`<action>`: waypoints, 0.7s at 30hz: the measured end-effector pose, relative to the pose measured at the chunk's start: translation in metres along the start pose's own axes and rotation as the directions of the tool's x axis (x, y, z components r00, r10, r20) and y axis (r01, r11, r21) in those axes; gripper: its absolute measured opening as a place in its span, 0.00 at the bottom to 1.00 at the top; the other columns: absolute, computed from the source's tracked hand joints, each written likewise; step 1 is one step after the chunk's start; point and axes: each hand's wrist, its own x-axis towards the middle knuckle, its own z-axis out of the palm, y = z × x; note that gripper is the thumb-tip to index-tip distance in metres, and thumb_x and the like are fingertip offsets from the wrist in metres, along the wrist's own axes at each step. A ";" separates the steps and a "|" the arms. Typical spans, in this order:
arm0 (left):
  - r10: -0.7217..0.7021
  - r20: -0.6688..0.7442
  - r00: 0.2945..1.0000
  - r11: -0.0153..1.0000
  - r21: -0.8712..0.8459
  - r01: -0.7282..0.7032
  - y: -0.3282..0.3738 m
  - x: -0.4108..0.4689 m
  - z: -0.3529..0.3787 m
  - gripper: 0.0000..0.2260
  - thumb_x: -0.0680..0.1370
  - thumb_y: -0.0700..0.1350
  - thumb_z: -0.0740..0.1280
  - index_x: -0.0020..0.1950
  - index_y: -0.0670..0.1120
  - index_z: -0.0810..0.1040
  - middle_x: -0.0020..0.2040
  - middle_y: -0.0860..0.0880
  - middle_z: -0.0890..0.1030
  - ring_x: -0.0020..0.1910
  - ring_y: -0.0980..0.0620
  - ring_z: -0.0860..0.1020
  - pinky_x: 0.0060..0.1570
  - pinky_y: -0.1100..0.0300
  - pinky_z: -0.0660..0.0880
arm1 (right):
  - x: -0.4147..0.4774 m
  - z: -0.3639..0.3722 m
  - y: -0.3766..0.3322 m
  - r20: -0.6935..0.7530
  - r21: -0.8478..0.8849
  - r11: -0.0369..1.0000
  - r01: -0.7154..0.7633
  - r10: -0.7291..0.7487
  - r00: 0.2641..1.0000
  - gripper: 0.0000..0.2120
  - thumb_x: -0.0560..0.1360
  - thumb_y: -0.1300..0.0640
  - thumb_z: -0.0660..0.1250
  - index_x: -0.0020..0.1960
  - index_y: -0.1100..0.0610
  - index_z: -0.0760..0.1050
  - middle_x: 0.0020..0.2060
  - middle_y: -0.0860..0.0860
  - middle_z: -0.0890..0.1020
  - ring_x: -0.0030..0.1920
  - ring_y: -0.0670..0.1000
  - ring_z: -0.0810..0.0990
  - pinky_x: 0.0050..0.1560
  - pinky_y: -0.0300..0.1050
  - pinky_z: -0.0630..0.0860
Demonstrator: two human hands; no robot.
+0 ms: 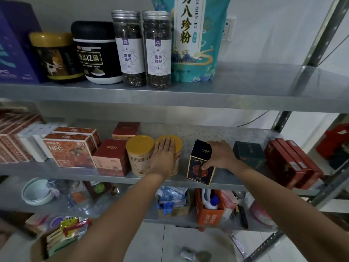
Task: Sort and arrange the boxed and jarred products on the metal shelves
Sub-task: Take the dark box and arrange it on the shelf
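The fingers (pixel 167 145) of the left hand (pixel 165 157) lie straight and flat on the yellow lid of the right canister (pixel 176 146), pressing on it without curling round it. The right hand (pixel 221 155) grips the dark box (pixel 200 167), with the thumb on the front face and the other fingers wrapped over the top and back. That box stands at the front edge of the middle shelf (pixel 226 134), between the right canister and a dark green box (pixel 249 154), apart from both.

The metal shelves fill most of the view. On the top shelf (pixel 264 82) the biggest things are a teal pouch (pixel 196 44) with large Chinese lettering and, at the far left, a purple box (pixel 15 44). Between them, from left to right, stand a gold-lidded jar (pixel 56 57), a black tub (pixel 98 53) and two tall clear jars (pixel 130 48) with silver caps, side by side.

On the middle shelf, rows of red-and-white cartons (pixel 11 140) sit at the far left. Next come two orange NFC boxes (pixel 71 152), one behind the other. A red-and-pink box (pixel 111 157) follows, with a second like it further back. The left canister (pixel 139 154), also yellow-lidded, stands just beside the right canister. A row of red boxes (pixel 290 163) stands at the right end.

On the lower shelf (pixel 117 203) are a stack of pale bowls (pixel 37 191) and an orange carton (pixel 209 214) holding bottles.
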 end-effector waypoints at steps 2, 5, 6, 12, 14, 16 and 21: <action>0.020 -0.057 0.998 1.000 0.020 -0.019 0.009 -0.005 -0.001 0.29 0.84 0.48 0.53 0.79 0.40 0.42 0.80 0.42 0.43 0.79 0.44 0.41 0.77 0.49 0.40 | -0.008 0.001 -0.002 -0.010 0.078 0.988 -0.136 0.137 0.990 0.34 0.57 0.38 0.79 0.57 0.51 0.76 0.51 0.50 0.82 0.56 0.55 0.77 0.59 0.49 0.72; 0.093 -0.341 0.935 0.941 -0.278 -0.195 0.033 -0.031 0.009 0.28 0.84 0.50 0.57 0.79 0.43 0.50 0.80 0.46 0.50 0.79 0.49 0.49 0.77 0.55 0.44 | -0.025 -0.001 -0.002 -0.017 0.306 0.914 -0.265 0.284 0.959 0.32 0.57 0.38 0.79 0.56 0.50 0.78 0.52 0.50 0.83 0.59 0.55 0.76 0.60 0.48 0.70; 0.095 -0.380 0.920 0.869 -0.419 -0.263 0.043 -0.043 0.012 0.29 0.82 0.54 0.59 0.79 0.45 0.53 0.79 0.49 0.53 0.78 0.52 0.52 0.76 0.55 0.48 | -0.032 -0.003 -0.003 -0.033 0.375 0.885 -0.276 0.311 0.950 0.31 0.57 0.38 0.79 0.56 0.50 0.78 0.53 0.49 0.83 0.60 0.55 0.76 0.58 0.47 0.70; -0.024 -0.229 0.973 0.719 -0.680 -0.143 0.086 -0.063 0.021 0.55 0.68 0.66 0.72 0.78 0.54 0.34 0.80 0.44 0.46 0.78 0.46 0.47 0.75 0.47 0.53 | -0.070 -0.023 -0.026 -0.048 0.491 0.787 -0.372 0.451 0.891 0.28 0.56 0.36 0.77 0.51 0.47 0.76 0.48 0.48 0.80 0.62 0.55 0.72 0.52 0.46 0.67; -0.039 -0.293 0.955 0.755 -0.635 -0.164 0.091 -0.061 0.018 0.57 0.66 0.59 0.76 0.79 0.52 0.36 0.74 0.42 0.59 0.73 0.44 0.59 0.69 0.46 0.64 | -0.081 -0.028 -0.029 -0.027 0.547 0.745 -0.382 0.472 0.881 0.28 0.56 0.36 0.78 0.51 0.48 0.78 0.48 0.48 0.81 0.61 0.54 0.75 0.55 0.47 0.71; -0.059 -0.296 0.953 0.753 -0.640 -0.152 0.091 -0.060 0.016 0.57 0.64 0.58 0.76 0.80 0.53 0.40 0.67 0.44 0.65 0.65 0.48 0.64 0.62 0.50 0.69 | -0.091 -0.035 -0.028 -0.019 0.609 0.705 -0.362 0.470 0.883 0.29 0.60 0.36 0.77 0.55 0.49 0.78 0.50 0.48 0.81 0.59 0.54 0.76 0.60 0.49 0.73; -0.043 -0.008 0.999 0.124 -0.992 -0.003 0.080 -0.062 0.003 0.42 0.58 0.50 0.81 0.69 0.54 0.69 0.61 0.50 0.79 0.61 0.51 0.78 0.62 0.47 0.75 | -0.125 -0.049 0.000 0.075 0.876 0.437 -0.205 0.296 0.952 0.46 0.61 0.30 0.69 0.71 0.54 0.70 0.66 0.51 0.77 0.63 0.49 0.76 0.65 0.47 0.71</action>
